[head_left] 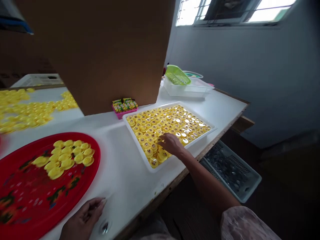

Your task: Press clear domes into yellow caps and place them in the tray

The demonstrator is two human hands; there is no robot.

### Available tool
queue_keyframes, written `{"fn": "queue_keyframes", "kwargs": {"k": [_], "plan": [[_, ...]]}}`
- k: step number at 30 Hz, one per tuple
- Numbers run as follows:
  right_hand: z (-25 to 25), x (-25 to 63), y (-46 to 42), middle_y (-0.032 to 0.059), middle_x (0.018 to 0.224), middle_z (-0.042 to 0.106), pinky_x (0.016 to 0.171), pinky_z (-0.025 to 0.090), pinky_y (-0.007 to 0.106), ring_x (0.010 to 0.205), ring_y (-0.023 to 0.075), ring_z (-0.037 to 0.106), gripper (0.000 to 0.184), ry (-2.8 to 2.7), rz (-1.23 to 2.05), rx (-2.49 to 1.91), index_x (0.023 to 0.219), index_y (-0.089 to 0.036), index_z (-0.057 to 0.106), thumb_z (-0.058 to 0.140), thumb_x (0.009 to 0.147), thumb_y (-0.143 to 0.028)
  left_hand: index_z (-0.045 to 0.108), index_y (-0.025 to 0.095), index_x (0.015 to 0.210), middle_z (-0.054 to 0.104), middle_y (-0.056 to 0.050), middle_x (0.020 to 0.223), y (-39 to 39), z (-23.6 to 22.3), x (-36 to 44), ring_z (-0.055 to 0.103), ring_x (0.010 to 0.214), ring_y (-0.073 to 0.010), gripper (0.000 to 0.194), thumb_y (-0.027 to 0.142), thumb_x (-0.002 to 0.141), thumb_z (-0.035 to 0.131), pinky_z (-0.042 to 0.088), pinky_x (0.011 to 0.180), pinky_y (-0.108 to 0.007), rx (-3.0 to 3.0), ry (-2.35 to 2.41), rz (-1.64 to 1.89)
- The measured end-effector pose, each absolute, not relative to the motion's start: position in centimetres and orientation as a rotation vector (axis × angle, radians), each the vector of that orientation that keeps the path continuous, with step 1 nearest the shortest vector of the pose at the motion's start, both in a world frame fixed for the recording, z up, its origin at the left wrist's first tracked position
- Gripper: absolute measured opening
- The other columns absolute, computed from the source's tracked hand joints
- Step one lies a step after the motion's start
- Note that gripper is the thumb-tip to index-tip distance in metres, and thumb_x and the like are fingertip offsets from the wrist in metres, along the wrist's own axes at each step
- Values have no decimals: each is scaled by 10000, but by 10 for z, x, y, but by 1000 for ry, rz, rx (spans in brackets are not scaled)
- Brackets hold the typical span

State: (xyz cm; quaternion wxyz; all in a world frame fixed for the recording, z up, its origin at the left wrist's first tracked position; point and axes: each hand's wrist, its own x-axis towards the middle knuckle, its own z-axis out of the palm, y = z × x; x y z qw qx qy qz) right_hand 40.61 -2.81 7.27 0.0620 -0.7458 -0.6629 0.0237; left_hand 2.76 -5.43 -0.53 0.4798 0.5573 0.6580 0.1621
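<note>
White smooth table (117,180) below your hands | your right hand (171,143): fingers bent over glossy round yellow pieces (150,130) in a white tray (139,147), prints unreadably small, pinch unclear | your left hand (85,216): thumb near forefinger, can't tell if pinching; flower-printed red tray (37,190) beside it

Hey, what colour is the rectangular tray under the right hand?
The rectangular tray is white; it shows best in the head view, the only one here.

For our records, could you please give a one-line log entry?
Right hand: at yellow pieces in white tray | Left hand: near red tray
</note>
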Motion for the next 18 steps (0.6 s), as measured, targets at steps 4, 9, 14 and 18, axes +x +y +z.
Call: {"fn": "queue_keyframes", "kwargs": {"k": [4,9,14,18], "plan": [[77,369,-46,128,1013,604,745,426,306,917,239,567,218,-1881,-160,-2057,1025,-137,632,568,843,-237,647,220,874,696,-25,785,-64,7,16,654,741,-202,392,560,689,589,516,679,-260,1518,1640,478],[52,270,-74,73,956,612,749,461,250,843,165,585,199,-2268,481,-1320,1038,-184,630,569,850,-206,657,209,879,674,-9,733,-70,10,4,611,656,-161,303,464,775,529,475,621,-243,1621,1604,457],[13,197,-87,75,955,607,783,447,255,897,171,569,207,-2561,740,-1032,983,-163,638,632,781,-120,654,204,889,687,-15,770,-79,6,1,613,676,-160,245,388,787,527,462,630,-247,1596,1566,481],[2,190,-85,75,902,602,730,440,242,823,162,577,57,-2583,796,-1175,815,-134,641,652,759,-126,657,195,909,689,-31,819,-86,4,3,618,722,-170,214,308,766,545,459,670,-265,1597,1491,476]]}}
